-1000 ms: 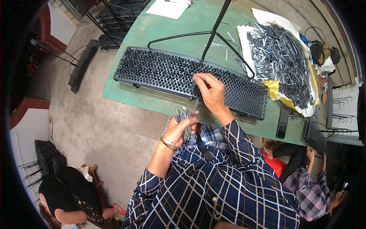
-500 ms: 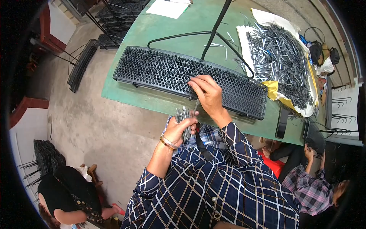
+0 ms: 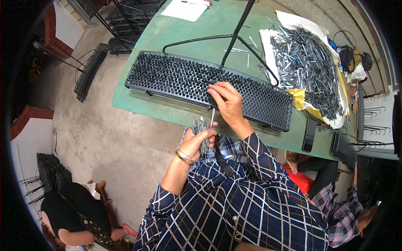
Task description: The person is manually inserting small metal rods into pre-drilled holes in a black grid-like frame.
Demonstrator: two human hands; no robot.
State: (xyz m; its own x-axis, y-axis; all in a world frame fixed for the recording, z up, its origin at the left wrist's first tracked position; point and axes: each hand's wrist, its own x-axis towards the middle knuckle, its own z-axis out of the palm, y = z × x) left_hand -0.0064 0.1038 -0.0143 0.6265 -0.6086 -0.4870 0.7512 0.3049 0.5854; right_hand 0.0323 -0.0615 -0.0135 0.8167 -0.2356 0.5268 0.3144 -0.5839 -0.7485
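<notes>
A long black perforated tray [image 3: 268,101] lies across the table, short black upright pieces crowding its left and middle part. Rows of bare holes show toward its right end. At the middle of its surface, my right hand [image 3: 228,104] has thumb and fingers pinched together; whatever is between the tips is too small to make out. Below the tray's front edge, my left hand [image 3: 196,142] is closed round a bundle of thin grey and silvery strips [image 3: 202,125]. One strip [image 3: 212,117] from it sticks up apart, toward the tray.
Behind the tray rises a black metal rod frame [image 3: 234,39]. A large heap of similar strips [image 3: 303,62] rests on a white and yellow sack at right. A dark phone [image 3: 309,134] lies near the table edge. Co-workers sit at lower left [image 3: 75,213] and lower right [image 3: 339,213].
The single strip in my left hand now stands higher and shows more clearly. My right hand has barely shifted on the tray. The co-worker at right has moved an arm and leaned.
</notes>
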